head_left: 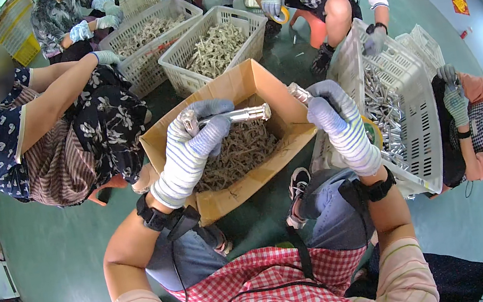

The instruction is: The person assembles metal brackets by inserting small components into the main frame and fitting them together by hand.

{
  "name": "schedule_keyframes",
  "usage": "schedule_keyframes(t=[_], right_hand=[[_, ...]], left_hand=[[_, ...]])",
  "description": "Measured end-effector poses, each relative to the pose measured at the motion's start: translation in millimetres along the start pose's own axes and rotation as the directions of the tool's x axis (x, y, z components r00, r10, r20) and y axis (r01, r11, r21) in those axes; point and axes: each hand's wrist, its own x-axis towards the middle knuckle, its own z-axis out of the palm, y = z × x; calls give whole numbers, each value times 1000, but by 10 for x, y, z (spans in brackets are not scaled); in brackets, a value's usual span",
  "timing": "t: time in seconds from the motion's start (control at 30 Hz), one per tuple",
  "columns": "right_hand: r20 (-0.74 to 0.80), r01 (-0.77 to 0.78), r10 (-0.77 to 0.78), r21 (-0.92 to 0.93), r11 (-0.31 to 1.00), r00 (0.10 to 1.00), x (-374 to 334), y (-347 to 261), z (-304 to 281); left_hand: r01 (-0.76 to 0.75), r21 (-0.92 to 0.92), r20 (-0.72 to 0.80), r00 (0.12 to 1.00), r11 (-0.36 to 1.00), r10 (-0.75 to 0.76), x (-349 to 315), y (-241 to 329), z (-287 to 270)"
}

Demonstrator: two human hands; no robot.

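Observation:
Over a brown cardboard box [224, 200], my left hand [191, 146], in a striped white-and-blue glove, is closed around a shiny silver metal rod-like part [242, 114]. The part lies nearly level, its collared end pointing right. A second silver metal part [300, 93] juts up and left from my closed right hand [339, 117], gloved the same way; most of that part is hidden by the fingers. The two parts are apart. Inside the box is a heap of dull brownish metal pieces [236, 155]. A yellow ring [374, 133] shows behind my right wrist.
White plastic baskets [180, 72] of pale metal parts stand beyond the box. On the right, a tilted white basket [420, 136] holds shiny silver parts [382, 111]. Several gloved co-workers sit around; one at far right holds a yellow ring [282, 15]. My knees flank the box's near side.

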Motion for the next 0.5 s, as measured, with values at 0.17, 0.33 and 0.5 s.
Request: schedule_keyframes(t=[0.17, 0.33, 0.5], right_hand=[[-23, 121, -119, 70, 990, 993, -3, 19, 23], [64, 254, -250, -58, 965, 966, 14, -53, 13], [49, 323, -320, -211, 922, 946, -8, -79, 43]], left_hand=[[14, 55, -28, 1000, 998, -12, 19, 14, 34], [32, 53, -35, 999, 998, -30, 20, -1, 21], [37, 69, -23, 999, 997, -36, 17, 24, 36]])
